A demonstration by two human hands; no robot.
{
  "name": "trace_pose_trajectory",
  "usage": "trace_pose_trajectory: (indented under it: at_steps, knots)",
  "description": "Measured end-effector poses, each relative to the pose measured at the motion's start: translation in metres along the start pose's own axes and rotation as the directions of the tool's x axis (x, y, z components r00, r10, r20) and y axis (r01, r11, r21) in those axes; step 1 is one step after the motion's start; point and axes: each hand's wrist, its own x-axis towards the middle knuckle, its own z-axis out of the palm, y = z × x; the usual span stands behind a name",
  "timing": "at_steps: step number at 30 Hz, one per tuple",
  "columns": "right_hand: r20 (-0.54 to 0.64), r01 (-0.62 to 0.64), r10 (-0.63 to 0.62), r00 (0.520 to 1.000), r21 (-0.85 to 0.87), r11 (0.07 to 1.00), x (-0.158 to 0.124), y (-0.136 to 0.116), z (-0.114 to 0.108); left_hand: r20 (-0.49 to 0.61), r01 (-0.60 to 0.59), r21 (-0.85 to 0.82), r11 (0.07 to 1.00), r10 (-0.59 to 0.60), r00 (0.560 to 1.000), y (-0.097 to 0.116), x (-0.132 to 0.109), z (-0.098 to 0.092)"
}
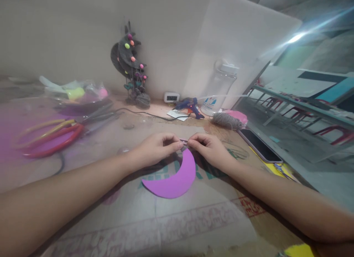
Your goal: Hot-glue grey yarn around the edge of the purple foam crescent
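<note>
Where the left hand (pixel 159 149) and right hand (pixel 210 148) converge in the head view, each grip is closed in a fingertip pinch at the upper tip of a purple crescent cutout (pixel 186 176); the item pinched is too small to identify. The cutout's body points toward the worktop's (pixel 138 216) near edge. A blue glue gun (pixel 191 105) rests by the far edge, a smartphone (pixel 261 146) along the right.

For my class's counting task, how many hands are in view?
2: the left hand and the right hand, either side of the upper tip of the purple moon shape. No others show.
</note>
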Motion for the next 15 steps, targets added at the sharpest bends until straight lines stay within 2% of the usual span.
trace_pose_trajectory:
  at_steps: [3, 7, 9, 10, 13, 15]
  knots:
    - [0.023, -0.018, 0.017, 1.0, 0.038, 0.999, 0.002, 0.002, 0.0, -0.033, -0.006, -0.034, 0.999, 0.005, 0.999, -0.001, 0.0, 0.001]
    - [-0.165, 0.046, -0.026, 0.986, 0.117, 0.992, 0.001, 0.004, -0.001, -0.1, 0.007, -0.025, 1.0, -0.009, 0.995, 0.001, 0.0, 0.001]
    - [-0.211, 0.083, -0.061, 0.975, 0.096, 0.992, -0.002, 0.003, -0.002, -0.155, 0.015, 0.005, 1.0, -0.014, 0.988, 0.003, 0.0, 0.001]
    - [-0.186, 0.091, -0.077, 0.98, 0.068, 0.994, -0.004, 0.002, -0.002, -0.185, 0.012, 0.024, 1.0, -0.008, 0.983, 0.005, -0.001, 0.001]
    - [-0.005, 0.09, -0.09, 0.996, -0.01, 0.996, -0.008, -0.003, -0.001, -0.263, -0.016, 0.089, 0.996, 0.039, 0.964, 0.01, -0.001, 0.0]
    - [0.081, 0.067, -0.066, 0.995, -0.009, 0.998, -0.01, -0.006, 0.001, -0.262, -0.024, 0.085, 0.996, 0.045, 0.964, 0.012, -0.001, -0.001]
